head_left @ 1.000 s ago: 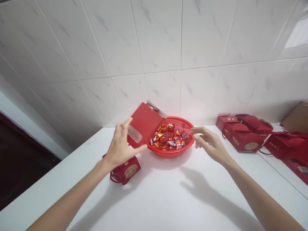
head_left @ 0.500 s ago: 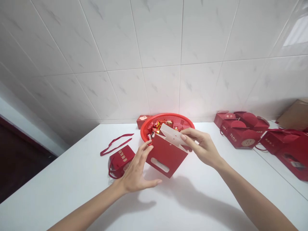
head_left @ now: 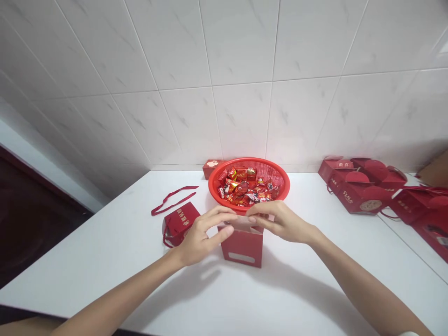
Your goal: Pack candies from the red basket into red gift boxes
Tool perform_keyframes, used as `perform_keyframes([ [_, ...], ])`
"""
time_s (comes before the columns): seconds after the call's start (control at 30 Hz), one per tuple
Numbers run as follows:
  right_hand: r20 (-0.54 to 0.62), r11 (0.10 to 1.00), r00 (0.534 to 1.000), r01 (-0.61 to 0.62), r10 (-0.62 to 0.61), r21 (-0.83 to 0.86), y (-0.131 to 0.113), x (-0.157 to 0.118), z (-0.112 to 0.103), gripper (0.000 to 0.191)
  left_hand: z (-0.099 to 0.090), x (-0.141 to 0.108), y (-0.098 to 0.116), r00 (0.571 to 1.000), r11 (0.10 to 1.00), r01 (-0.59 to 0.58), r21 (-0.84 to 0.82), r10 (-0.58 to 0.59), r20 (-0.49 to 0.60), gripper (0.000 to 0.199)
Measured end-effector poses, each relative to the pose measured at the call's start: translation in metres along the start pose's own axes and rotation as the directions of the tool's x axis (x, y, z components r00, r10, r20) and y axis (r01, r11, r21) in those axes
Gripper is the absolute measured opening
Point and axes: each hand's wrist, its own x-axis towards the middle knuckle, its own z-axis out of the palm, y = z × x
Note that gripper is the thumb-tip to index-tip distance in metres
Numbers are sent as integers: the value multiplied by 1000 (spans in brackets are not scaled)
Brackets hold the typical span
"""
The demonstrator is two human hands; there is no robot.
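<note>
A red paper box (head_left: 242,247) with a clear slot in its front stands upright on the white table, its top flaps up. My right hand (head_left: 285,223) pinches the pale flap at the box's top right. At the top left edge is my left hand (head_left: 205,233), fingers apart, its fingertips near or against the flap. Right behind the box, a red plastic basket (head_left: 284,193) holds several wrapped candies (head_left: 241,188).
Left of the box lie a closed red box (head_left: 180,224) and a red ribbon (head_left: 168,198). A small red box (head_left: 211,168) is behind the basket. Several red boxes (head_left: 360,193) stand at the right, near a brown carton (head_left: 436,170). A tiled wall (head_left: 241,121) rises behind.
The red box has gone from tilted in the air to upright on the table, nearer to me. Both hands have drawn closer together over its top, and more of the candies shows.
</note>
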Motion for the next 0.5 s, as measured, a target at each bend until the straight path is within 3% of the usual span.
perform_keyframes([
  [0.13,86,990,996,-48,36,135,-2,-8,0,30,5,-5,2,992,997,9,-79,1,126,32],
  [0.33,172,968,984,-83,42,237,0,-21,-3,28,5,-4,10,980,972,74,-224,-29,198,17],
  [0.5,173,960,983,-103,58,261,-4,-29,-3,29,1,-6,17,954,983,-48,-175,97,283,37],
])
